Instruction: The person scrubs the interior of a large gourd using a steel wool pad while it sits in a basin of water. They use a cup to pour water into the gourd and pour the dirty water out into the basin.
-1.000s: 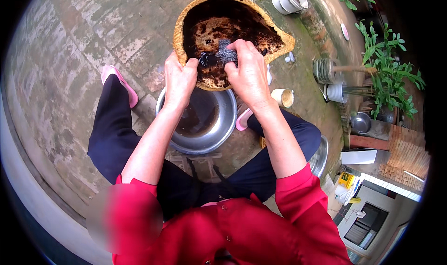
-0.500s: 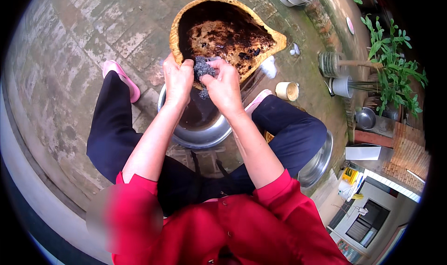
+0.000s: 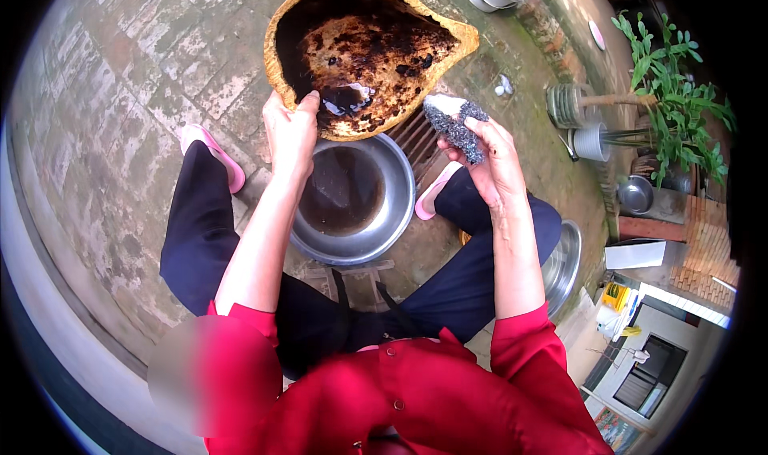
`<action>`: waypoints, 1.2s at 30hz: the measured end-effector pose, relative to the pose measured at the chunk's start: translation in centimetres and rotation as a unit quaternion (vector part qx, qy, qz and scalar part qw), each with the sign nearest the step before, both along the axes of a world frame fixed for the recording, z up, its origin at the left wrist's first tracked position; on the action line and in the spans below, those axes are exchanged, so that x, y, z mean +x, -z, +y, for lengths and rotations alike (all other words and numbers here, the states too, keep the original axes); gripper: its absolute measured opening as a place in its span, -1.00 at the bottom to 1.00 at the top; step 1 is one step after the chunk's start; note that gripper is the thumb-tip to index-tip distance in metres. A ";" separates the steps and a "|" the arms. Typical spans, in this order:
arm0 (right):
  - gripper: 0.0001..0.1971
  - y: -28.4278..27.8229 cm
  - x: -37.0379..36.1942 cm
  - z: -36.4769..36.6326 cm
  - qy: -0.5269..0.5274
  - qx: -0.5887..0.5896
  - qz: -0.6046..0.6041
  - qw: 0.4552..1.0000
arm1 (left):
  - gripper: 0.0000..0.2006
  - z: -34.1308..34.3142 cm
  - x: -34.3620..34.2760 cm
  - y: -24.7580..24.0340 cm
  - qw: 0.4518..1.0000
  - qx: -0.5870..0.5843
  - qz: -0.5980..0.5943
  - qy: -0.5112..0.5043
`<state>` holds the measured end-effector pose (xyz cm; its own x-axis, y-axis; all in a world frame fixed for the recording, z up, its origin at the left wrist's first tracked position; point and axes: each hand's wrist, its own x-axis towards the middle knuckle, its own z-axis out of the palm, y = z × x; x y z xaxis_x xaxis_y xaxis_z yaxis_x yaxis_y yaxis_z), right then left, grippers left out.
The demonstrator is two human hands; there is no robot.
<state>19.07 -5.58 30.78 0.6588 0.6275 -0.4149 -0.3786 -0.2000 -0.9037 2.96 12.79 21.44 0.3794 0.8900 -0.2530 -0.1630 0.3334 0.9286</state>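
Above the steel basin (image 3: 352, 199), the left hand (image 3: 292, 131) pinches the near rim of the tilted, blackened pan (image 3: 364, 51), while the right hand (image 3: 492, 155), just right of it, clenches a scrubbing pad (image 3: 454, 123).

Both forearms reach forward, left hand (image 3: 292, 131) gripping closed, right hand (image 3: 488, 155) clenched, raised apart.

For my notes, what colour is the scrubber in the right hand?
Dark metallic grey scrubber, in the right hand; head view.
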 end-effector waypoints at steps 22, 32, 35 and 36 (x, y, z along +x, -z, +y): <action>-0.65 -0.4 4.9 3.1 -0.043 -0.031 -0.159 0.986 | -0.64 2.5 5.6 -7.0 0.908 0.401 -0.120 -0.029; -0.66 1.2 5.4 2.1 -0.139 -0.033 -0.296 0.944 | -0.73 4.1 5.6 -4.0 0.798 0.567 0.156 -0.134; -0.67 1.1 5.3 2.3 -0.137 -0.032 -0.304 0.942 | -0.80 4.1 5.7 -4.1 0.825 0.538 0.101 -0.143; -0.67 1.1 5.3 2.2 -0.136 -0.033 -0.303 0.942 | -0.80 4.0 5.9 -4.3 0.829 0.533 0.090 -0.147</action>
